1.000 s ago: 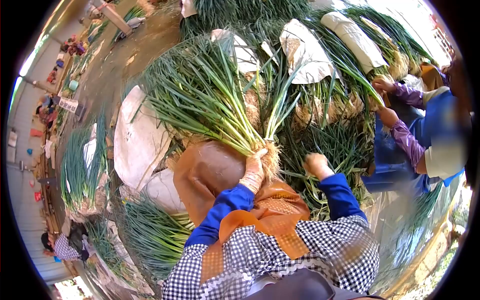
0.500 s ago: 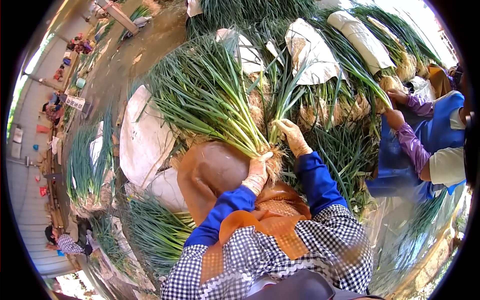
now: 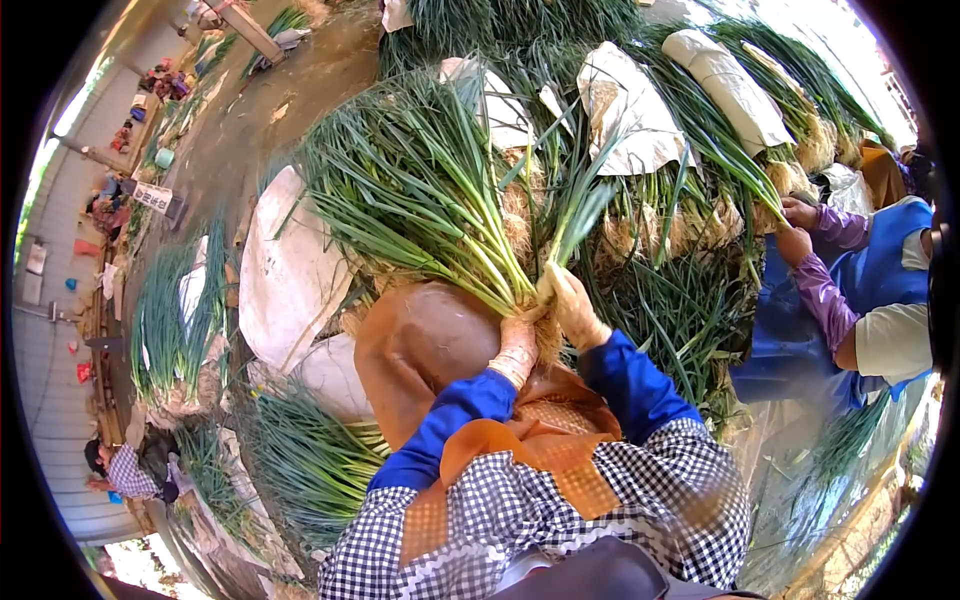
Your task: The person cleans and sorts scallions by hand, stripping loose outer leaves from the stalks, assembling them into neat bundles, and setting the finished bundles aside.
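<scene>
My left hand [image 3: 517, 345] is closed around the root end of a thick bunch of green onions [image 3: 455, 215]. Their long leaves fan out up and to the left, over the brown apron [image 3: 425, 335] on my lap. Close beside it, my right hand [image 3: 573, 302] grips a smaller cluster of green onions [image 3: 577, 225] low on the pale stems. Those leaves point upward and look smeared by motion. Pale stringy roots hang between the two hands, and my right fingertips are partly hidden among the stems.
Ahead lie more green onions [image 3: 690, 215], partly covered by white sacking [image 3: 630, 110]. At the right, a co-worker's hands [image 3: 795, 230] hold green onions too. Another bunch [image 3: 310, 460] rests at my left, below a pale sack [image 3: 285, 270].
My right hand has moved slightly down and left, closer to my left hand, with its small cluster. The left hand stays around the large bunch.
</scene>
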`<action>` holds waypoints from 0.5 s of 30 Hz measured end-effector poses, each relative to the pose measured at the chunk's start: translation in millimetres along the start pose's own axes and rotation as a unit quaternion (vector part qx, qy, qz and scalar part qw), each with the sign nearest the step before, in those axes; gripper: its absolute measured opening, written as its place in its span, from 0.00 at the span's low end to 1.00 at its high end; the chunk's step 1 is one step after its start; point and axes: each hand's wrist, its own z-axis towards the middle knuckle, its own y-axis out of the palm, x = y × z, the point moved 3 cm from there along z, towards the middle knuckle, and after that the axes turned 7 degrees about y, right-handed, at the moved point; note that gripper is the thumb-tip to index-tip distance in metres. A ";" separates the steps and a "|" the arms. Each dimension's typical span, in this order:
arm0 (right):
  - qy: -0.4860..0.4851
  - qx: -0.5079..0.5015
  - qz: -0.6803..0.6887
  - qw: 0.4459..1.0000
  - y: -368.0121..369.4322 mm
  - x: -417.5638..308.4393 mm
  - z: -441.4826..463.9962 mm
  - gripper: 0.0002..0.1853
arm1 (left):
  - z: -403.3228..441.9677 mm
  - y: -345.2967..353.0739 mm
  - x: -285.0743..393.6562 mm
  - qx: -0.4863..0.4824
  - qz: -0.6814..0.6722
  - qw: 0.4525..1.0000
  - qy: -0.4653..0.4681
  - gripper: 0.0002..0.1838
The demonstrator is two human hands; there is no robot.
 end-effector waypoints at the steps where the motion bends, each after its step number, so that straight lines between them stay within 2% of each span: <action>1: -0.006 0.047 0.114 0.992 2.2 0.5 -9.8 0.17 | 2.3 -1.0 -2.3 -0.001 0.000 1.000 -0.001 0.14; 2: 0.004 0.015 0.229 0.973 0.8 -4.4 -16.9 0.21 | 2.6 -3.0 -3.5 0.006 0.036 0.999 0.018 0.14; 4: 0.034 0.009 0.320 0.947 4.4 -12.1 -34.6 0.22 | 0.4 -2.9 -2.5 0.025 0.112 0.990 0.084 0.12; 5: 0.060 0.000 0.365 0.929 7.1 -21.9 -49.1 0.23 | 15.8 -17.2 -11.2 0.024 0.114 0.990 0.081 0.12; 6: 0.049 0.006 0.334 0.941 22.5 -39.2 -70.6 0.23 | 46.1 -42.5 -33.2 0.008 0.018 1.000 0.022 0.10; 7: 0.005 -0.065 0.269 0.961 24.3 -45.6 -84.3 0.22 | 62.6 -52.5 -49.6 -0.007 -0.082 0.996 -0.040 0.10; 8: -0.062 -0.029 0.167 0.984 9.7 -47.6 -91.5 0.21 | 33.8 -16.6 -18.5 0.075 -0.078 0.994 0.034 0.09; 9: -0.133 0.010 0.069 0.989 -9.8 -46.7 -97.0 0.21 | 26.7 -9.7 -4.8 0.055 -0.059 0.996 0.024 0.08; 10: -0.067 0.065 -0.113 0.989 -48.5 -36.1 -101.1 0.20 | 26.3 -6.9 2.7 0.028 -0.077 0.997 -0.003 0.09; 11: 0.005 0.116 -0.293 0.949 -92.1 -22.0 -99.6 0.20 | 23.9 -6.1 8.1 0.004 -0.099 0.995 -0.028 0.09; 12: 0.002 0.117 -0.292 0.949 -120.8 -5.4 -88.5 0.20 | 11.6 3.5 18.0 -0.028 -0.145 0.986 -0.076 0.10; 13: -0.008 0.089 -0.418 0.904 -146.5 18.5 -76.1 0.19 | 11.1 3.0 18.3 -0.024 -0.152 0.985 -0.079 0.10; 15: -0.028 0.029 -0.646 0.762 -185.5 60.3 -51.0 0.19 | 3.0 10.0 23.5 -0.009 -0.132 0.990 -0.049 0.11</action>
